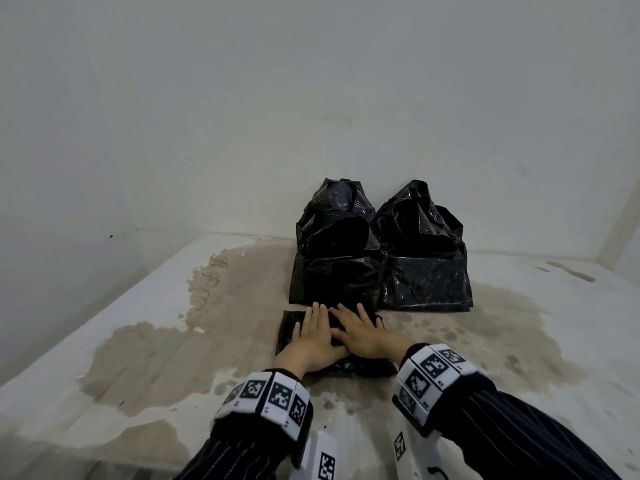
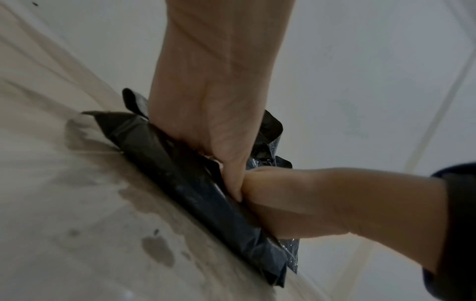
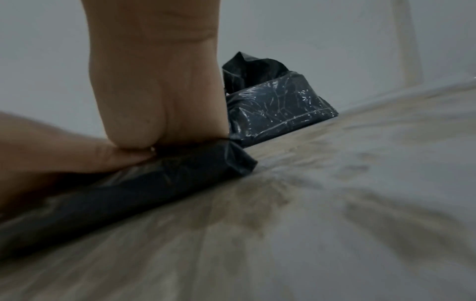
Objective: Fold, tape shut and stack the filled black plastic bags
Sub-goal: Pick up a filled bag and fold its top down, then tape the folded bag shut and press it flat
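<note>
Before the stack [image 1: 381,251]: flat bag [image 1: 294,327] on stained tabletop [image 1: 138,358].
Left hand [image 1: 311,341]: fingers straight, pressing bag.
Right hand [image 1: 367,336]: likewise, flat on bag.

Most of the flat black bag [image 1: 291,329] lies hidden under the left hand [image 1: 313,341] and right hand [image 1: 363,337] pressing on it; only its edges show around them. In both wrist views the fingers are out of sight beyond the palms. The right wrist view is smeared with blur across the stained surface [image 3: 335,203]. What fills the two standing bags [image 1: 381,258] beyond the fingertips cannot be told. The sleeves run off the bottom edge.
</note>
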